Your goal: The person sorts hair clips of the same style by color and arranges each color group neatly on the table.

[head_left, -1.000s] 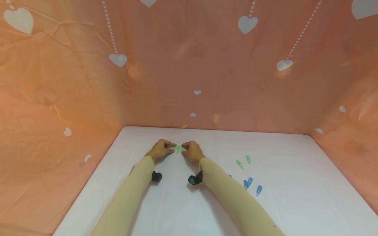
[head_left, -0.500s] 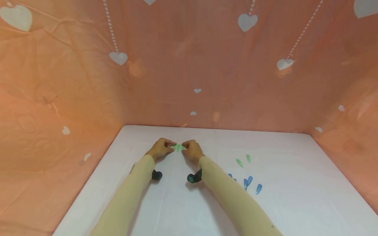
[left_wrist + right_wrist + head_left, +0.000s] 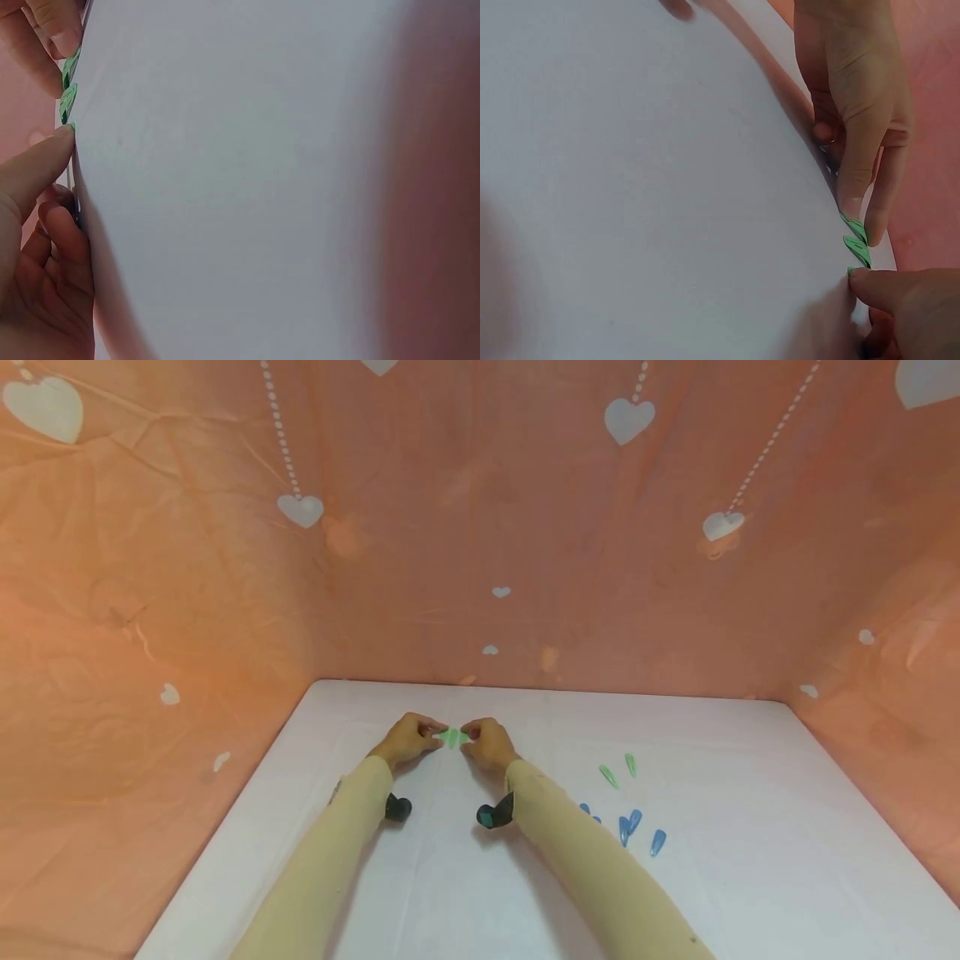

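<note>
Three green snap hair clips lie close together in a row near the table's far side. The middle green hair clip (image 3: 452, 738) shows in the gap between the two hands. My left hand (image 3: 405, 740) pinches the green clip at the row's left end between thumb and forefinger. Opposite it, my right hand (image 3: 489, 744) pinches the clip at the right end in the same way. Fingertips cover much of both end clips. In the left wrist view the middle clip (image 3: 68, 102) stands slanted between the fingertips of both hands; the right wrist view shows this clip (image 3: 857, 250) too.
Two loose green clips, one (image 3: 608, 777) left of the other (image 3: 631, 765), lie to the right on the white table (image 3: 750, 810). Nearer are several blue clips (image 3: 657, 842), some partly behind the right sleeve (image 3: 585, 860). An orange heart-patterned sheet (image 3: 480, 527) encloses the table.
</note>
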A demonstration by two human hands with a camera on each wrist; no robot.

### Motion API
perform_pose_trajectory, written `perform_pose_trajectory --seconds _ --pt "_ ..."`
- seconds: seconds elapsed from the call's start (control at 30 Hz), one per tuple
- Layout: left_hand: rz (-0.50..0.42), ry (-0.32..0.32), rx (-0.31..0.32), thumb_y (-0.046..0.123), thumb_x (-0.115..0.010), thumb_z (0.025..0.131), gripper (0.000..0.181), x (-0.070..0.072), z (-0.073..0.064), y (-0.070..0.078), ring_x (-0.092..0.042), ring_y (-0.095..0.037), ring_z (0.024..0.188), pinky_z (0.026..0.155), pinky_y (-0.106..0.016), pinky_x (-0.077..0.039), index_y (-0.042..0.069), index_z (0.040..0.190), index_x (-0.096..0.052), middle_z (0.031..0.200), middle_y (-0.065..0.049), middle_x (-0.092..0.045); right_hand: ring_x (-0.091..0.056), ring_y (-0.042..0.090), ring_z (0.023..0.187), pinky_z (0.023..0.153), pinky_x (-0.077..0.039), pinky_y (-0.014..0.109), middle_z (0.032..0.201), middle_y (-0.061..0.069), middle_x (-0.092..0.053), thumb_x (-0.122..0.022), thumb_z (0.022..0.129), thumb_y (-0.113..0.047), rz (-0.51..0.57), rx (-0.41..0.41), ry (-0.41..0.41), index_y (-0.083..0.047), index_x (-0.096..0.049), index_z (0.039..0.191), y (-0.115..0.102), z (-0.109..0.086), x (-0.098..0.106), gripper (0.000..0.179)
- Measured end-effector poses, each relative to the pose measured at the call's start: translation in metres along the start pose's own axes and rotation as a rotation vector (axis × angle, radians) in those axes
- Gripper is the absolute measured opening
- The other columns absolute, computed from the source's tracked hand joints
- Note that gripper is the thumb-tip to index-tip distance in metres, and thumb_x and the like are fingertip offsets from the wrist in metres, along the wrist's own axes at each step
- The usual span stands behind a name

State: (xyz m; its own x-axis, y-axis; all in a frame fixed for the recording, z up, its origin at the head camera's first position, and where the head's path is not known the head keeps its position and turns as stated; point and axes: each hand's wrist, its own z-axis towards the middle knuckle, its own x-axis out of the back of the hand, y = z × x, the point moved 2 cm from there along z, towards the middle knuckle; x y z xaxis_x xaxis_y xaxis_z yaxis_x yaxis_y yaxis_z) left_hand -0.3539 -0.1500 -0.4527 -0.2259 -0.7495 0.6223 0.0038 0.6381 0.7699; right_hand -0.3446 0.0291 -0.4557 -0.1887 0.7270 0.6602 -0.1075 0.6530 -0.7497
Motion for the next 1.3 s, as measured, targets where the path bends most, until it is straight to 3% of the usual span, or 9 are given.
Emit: perform_pose_trajectory --seconds 0.33,0.8,0.97,1.13,1.3 --pt "-0.001 0.007 0.001 0.008 -0.071 0.093 0.032 -0.001 0.0 0.001 -0.045 -0.014 0.075 0.072 -0.028 -0.037 0.006 0.126 -0.071 0.076 0.001 -0.049 -0.059 0.026 0.106 0.102 -0.048 0.043 0.115 0.015 -0.067 -0.07 0.092 -0.005 -0.012 0.006 -0.012 -0.001 -0.07 0.124 -0.001 0.0 0.003 0.032" --pt "0.005 0.008 0.014 0.01 -0.071 0.093 0.032 -0.001 0.001 -0.001 -0.045 -0.015 0.077 0.074 -0.03 -0.036 0.009 0.125 -0.072 0.076 0.001 -0.047 -0.062 0.03 0.115 0.104 -0.048 0.044 0.12 0.017 -0.067 -0.069 0.093 -0.005 0.006 0.01 0.005 -0.001 -0.069 0.125 -0.002 -0.002 0.001 0.033" --pt "0.007 0.013 0.008 0.009 -0.071 0.093 0.032 -0.001 0.002 -0.001 -0.044 -0.015 0.075 0.073 -0.029 -0.036 0.008 0.125 -0.072 0.075 0.001 -0.046 -0.061 0.03 0.114 0.103 -0.048 0.045 0.119 0.017 -0.067 -0.069 0.093 -0.008 0.06 0.008 0.009 -0.002 -0.068 0.126 0.003 -0.002 0.0 0.034" --pt "0.017 0.01 -0.023 0.01 -0.072 0.093 0.031 -0.002 0.004 -0.002 -0.045 -0.014 0.075 0.072 -0.028 -0.037 0.007 0.124 -0.072 0.075 0.002 -0.047 -0.062 0.025 0.102 0.094 -0.052 0.04 0.11 0.017 -0.068 -0.069 0.092 -0.008 0.141 0.051 0.043 0.001 -0.067 0.126 0.011 -0.002 0.004 0.035" --pt "0.022 0.017 -0.03 0.009 -0.072 0.092 0.031 -0.001 0.004 -0.002 -0.045 -0.014 0.075 0.072 -0.028 -0.037 0.006 0.123 -0.073 0.075 0.002 -0.048 -0.062 0.017 0.088 0.075 -0.053 0.026 0.109 0.016 -0.066 -0.066 0.095 -0.009 0.255 0.069 -0.003 0.002 -0.064 0.13 0.015 -0.003 0.009 0.036"
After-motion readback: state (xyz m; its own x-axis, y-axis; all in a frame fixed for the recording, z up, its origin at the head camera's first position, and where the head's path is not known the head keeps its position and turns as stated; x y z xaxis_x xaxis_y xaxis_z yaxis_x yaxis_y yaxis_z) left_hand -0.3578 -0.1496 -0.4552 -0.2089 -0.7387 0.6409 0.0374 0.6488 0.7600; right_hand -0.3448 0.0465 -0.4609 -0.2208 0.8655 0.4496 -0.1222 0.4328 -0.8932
